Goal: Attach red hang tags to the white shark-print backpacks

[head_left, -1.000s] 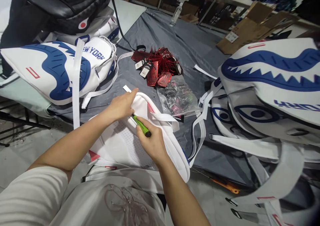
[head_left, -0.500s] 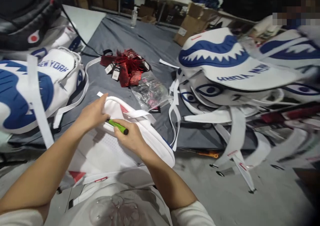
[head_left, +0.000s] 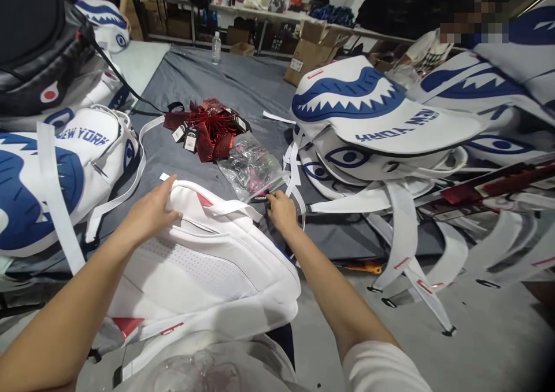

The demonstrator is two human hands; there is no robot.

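Note:
A white backpack [head_left: 212, 265] with red corner patches and a perforated panel lies in front of me. My left hand [head_left: 151, 210] grips its upper left edge, thumb toward me and fingers along the rim. Beyond the backpack's right side, my right hand [head_left: 282, 211] is bent with its fingertips together, beside a clear plastic bag [head_left: 249, 163] of small dark and pink items. A small dark piece shows at those fingertips; what they hold, if anything, I cannot make out. The green tool is out of sight. Red tags [head_left: 212, 129] with white labels lie behind the bag.
White-and-blue backpacks [head_left: 351, 100] are stacked on the right, their straps hanging over the table edge. Another white-and-blue backpack [head_left: 60, 172] lies left, under a black bag [head_left: 39, 39]. A bottle [head_left: 215, 48] and a cardboard box [head_left: 307, 51] stand farther back on the grey-covered table [head_left: 255, 80].
My right hand has left the backpack's top edge and moved right, to the plastic bag. The green tool it held there no longer shows. My left hand stays on the backpack; the view has shifted.

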